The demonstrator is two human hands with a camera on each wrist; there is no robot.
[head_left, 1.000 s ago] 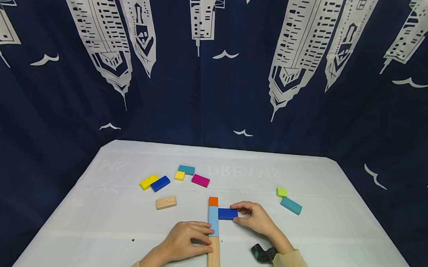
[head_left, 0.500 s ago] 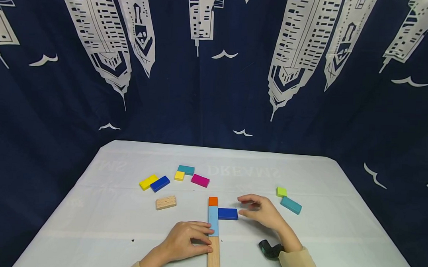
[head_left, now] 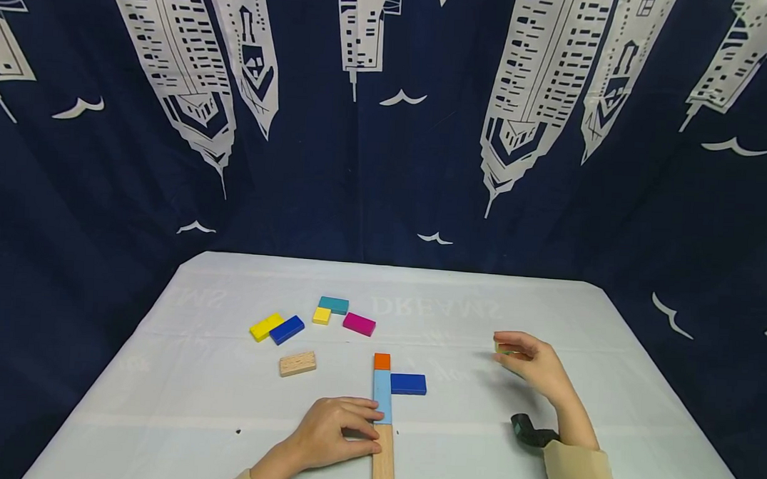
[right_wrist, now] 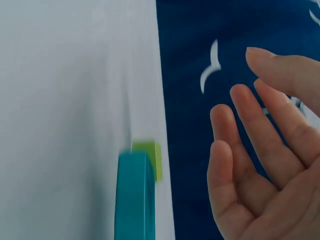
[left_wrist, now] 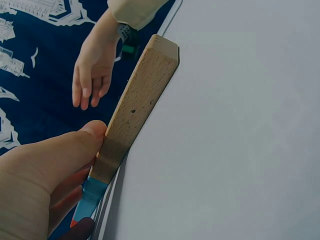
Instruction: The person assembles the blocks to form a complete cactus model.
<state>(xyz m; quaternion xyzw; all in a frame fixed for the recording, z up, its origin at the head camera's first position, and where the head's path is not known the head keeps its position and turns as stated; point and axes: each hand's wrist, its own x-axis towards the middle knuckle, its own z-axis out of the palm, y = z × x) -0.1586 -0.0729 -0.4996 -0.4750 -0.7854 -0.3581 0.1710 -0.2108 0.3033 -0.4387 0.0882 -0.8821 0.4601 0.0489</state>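
My left hand [head_left: 338, 433] touches a row of blocks from the left, its fingers resting at a light blue block [head_left: 382, 391] and its thumb at a long plain wooden block [head_left: 384, 462]. An orange block [head_left: 382, 361] caps the far end of that row. To the right of the light blue one lies a dark blue block [head_left: 409, 384]. Over the table's right side, my right hand [head_left: 532, 364] has nothing between its spread fingers. Below that hand in the right wrist view are a teal block [right_wrist: 133, 195] and a lime green block [right_wrist: 158, 165], both mostly hidden in the head view.
At the back left lie a yellow block [head_left: 265, 327], another dark blue block [head_left: 287, 330], a small yellow block [head_left: 321, 316], a teal block [head_left: 334, 305] and a magenta block [head_left: 359, 324]. A short wooden block [head_left: 297, 364] sits nearer. A dark printed curtain [head_left: 360, 195] hangs behind the white table [head_left: 158, 401].
My right hand has let go of the dark blue block and moved right, over the lime green and teal blocks. The dark blue block stays beside the row. My left hand has not moved.
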